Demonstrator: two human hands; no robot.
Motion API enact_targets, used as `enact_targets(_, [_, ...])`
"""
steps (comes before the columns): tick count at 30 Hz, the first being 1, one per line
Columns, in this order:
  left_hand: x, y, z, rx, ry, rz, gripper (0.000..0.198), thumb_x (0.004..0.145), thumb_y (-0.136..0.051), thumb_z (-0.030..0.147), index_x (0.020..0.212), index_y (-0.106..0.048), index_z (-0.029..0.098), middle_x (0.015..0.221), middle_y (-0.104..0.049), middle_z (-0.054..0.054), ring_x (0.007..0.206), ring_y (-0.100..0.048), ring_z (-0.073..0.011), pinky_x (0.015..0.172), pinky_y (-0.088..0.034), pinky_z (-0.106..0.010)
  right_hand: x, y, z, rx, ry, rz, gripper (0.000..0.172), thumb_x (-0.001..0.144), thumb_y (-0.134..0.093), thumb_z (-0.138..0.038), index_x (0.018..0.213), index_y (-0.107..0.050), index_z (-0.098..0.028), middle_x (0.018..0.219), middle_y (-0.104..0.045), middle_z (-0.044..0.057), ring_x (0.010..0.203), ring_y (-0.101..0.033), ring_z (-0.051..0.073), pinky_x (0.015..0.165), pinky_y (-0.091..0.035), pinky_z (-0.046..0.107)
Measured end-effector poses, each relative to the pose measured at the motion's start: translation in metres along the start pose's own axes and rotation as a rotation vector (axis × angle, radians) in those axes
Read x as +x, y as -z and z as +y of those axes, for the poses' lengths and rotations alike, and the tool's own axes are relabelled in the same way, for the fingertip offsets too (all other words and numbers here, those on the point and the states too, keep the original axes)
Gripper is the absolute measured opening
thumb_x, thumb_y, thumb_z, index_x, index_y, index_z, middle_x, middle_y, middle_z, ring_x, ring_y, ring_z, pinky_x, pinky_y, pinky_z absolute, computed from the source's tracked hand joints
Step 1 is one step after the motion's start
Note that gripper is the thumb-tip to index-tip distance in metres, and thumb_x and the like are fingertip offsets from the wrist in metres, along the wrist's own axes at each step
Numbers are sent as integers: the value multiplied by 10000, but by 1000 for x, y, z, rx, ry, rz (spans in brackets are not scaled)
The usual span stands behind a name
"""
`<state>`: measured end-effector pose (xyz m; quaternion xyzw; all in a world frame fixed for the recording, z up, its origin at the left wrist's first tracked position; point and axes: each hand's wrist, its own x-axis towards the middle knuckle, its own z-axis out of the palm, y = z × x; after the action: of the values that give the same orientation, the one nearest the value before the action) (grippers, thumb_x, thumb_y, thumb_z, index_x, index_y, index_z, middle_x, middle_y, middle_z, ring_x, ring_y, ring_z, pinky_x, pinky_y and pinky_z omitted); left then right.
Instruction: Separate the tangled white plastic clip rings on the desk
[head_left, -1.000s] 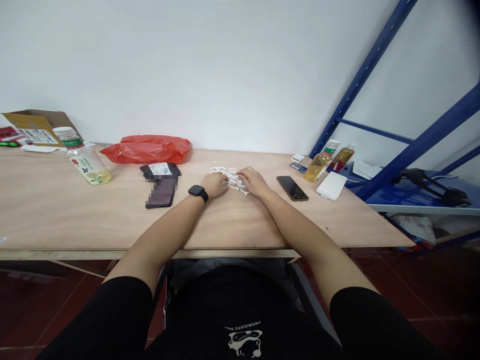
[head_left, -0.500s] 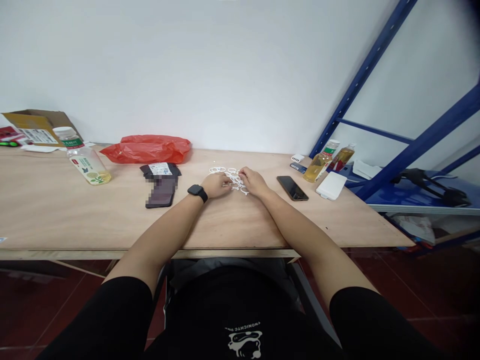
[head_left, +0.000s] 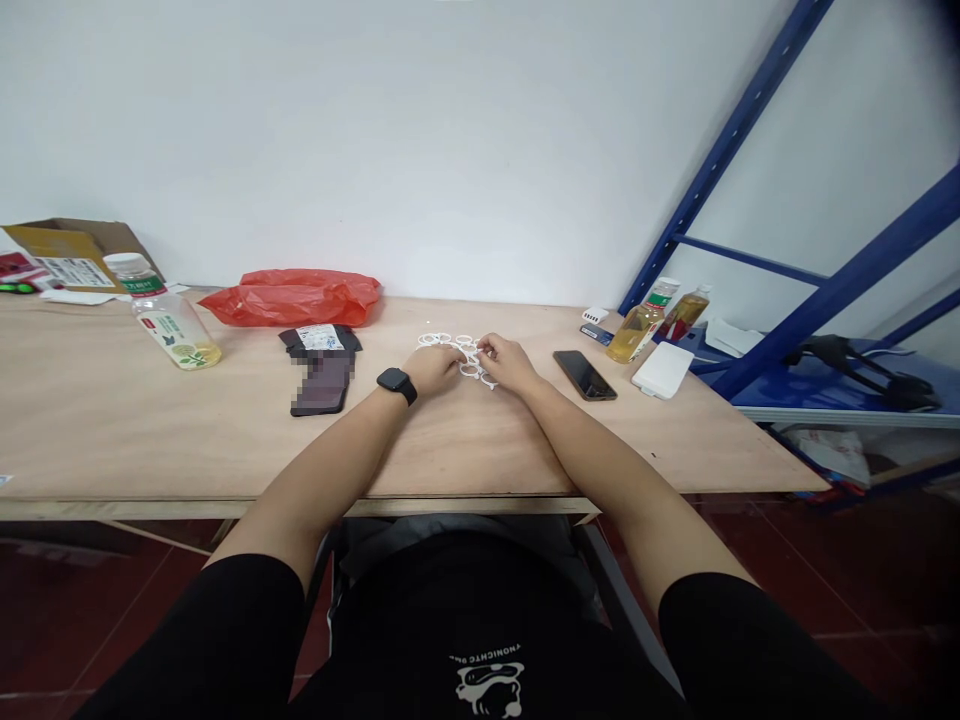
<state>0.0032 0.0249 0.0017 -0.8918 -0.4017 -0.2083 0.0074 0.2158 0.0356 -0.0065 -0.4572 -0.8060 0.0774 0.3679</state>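
Observation:
Several white plastic rings (head_left: pixel 469 369), some with a small stub on the rim, lie in a loose cluster on the wooden table. At the left of the cluster is my left hand (head_left: pixel 435 370), fingers bent and pinched on a white ring at its tips. Across from it, my right hand (head_left: pixel 508 363) has its thumb and forefinger closed on the edge of a white ring. The hands are a short gap apart, with rings between and just beyond them. My fingers partly cover the rings they touch.
Left of my hands are a dark package (head_left: pixel 322 375), a red plastic bag (head_left: pixel 296 298), a bottle (head_left: pixel 176 325) and a cardboard box (head_left: pixel 82 255). To the right lie a phone (head_left: pixel 585 375), a white case (head_left: pixel 663 370) and a drink bottle (head_left: pixel 637 330), beside a blue shelf frame (head_left: pixel 795 290).
My left fingertips have shifted slightly up and closed in over the rings, uncovering a ring below them. My right hand has stayed nearly in place.

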Motion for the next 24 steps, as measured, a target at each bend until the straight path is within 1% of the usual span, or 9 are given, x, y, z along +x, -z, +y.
enact_targets(3, [0, 1, 0, -101, 74, 60, 305, 874, -447, 245, 1052, -688, 188, 936, -725, -70, 835, -648, -215, 766, -490, -326, 0, 0, 0, 2, -16, 6, 216, 845, -539, -229, 1033, -645, -211, 856, -699, 15, 724, -605, 160, 677, -435, 262])
enact_targets(6, [0, 2, 0, -173, 101, 118, 259, 863, -482, 274, 1016, -670, 183, 868, -713, -54, 760, -631, -194, 723, -479, -310, 0, 1, 0, -9, -14, -13, 266, 838, -519, -200, 1061, -663, -216, 825, -701, 6, 719, -604, 157, 675, -431, 257])
enact_targets(10, [-1, 5, 1, -235, 92, 184, 218, 817, -529, 268, 946, -679, 177, 870, -714, -44, 738, -618, -168, 710, -467, -284, 0, 2, -1, -22, -9, -32, 270, 831, -523, -203, 1027, -709, -215, 804, -709, 11, 727, -608, 160, 699, -439, 261])
enact_targets(14, [-2, 10, 5, -263, 95, 209, 212, 787, -551, 266, 912, -692, 171, 851, -714, -39, 722, -612, -159, 698, -464, -273, 0, 3, -2, -41, 2, -22, 259, 814, -531, -204, 984, -726, -207, 818, -718, 21, 748, -615, 169, 721, -449, 271])
enact_targets(20, [-3, 15, 7, -249, 104, 235, 243, 806, -538, 287, 912, -716, 160, 826, -719, -47, 726, -618, -164, 701, -467, -278, 0, 4, -3, -56, -1, 8, 250, 799, -517, -187, 939, -722, -206, 831, -720, 23, 764, -615, 176, 725, -449, 276])
enact_targets(24, [-5, 21, 3, -237, 123, 281, 273, 814, -515, 273, 936, -722, 144, 811, -714, -55, 722, -616, -165, 718, -473, -284, 0, 5, -2, -49, 13, 43, 246, 784, -513, -180, 923, -716, -199, 830, -715, 29, 753, -609, 176, 725, -442, 275])
